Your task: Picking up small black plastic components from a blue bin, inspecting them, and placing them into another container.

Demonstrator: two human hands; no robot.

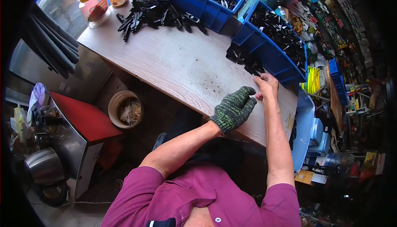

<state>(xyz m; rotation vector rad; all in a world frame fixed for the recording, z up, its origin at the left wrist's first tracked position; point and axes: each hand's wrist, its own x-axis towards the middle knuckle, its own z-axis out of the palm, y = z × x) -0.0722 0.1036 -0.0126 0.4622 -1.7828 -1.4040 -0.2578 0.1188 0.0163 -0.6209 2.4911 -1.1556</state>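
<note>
My left hand (pixel 234 109), in a dark green knitted glove, hovers over the front right of the table. Its fingers bend toward the right, with a gap between thumb and forefinger and nothing visible there. Just beyond it is my bare right hand (pixel 269 87). The forefinger reaches to the near end of a small pile of black plastic parts (pixel 244 58), while the thumb stays apart, close to the gloved fingertips. Whether the forefinger touches a part is hard to tell. A blue bin (pixel 264 55) full of similar black parts stands behind that pile.
A second blue bin (pixel 198 10) holds more black parts. A larger black heap (pixel 155 16) lies on the pale wooden table (pixel 165 57) near lidded jars (pixel 92 4). Below left are a bucket (pixel 124 119) and a red-topped cabinet (pixel 82 115). A light blue tub (pixel 304 132) stands right.
</note>
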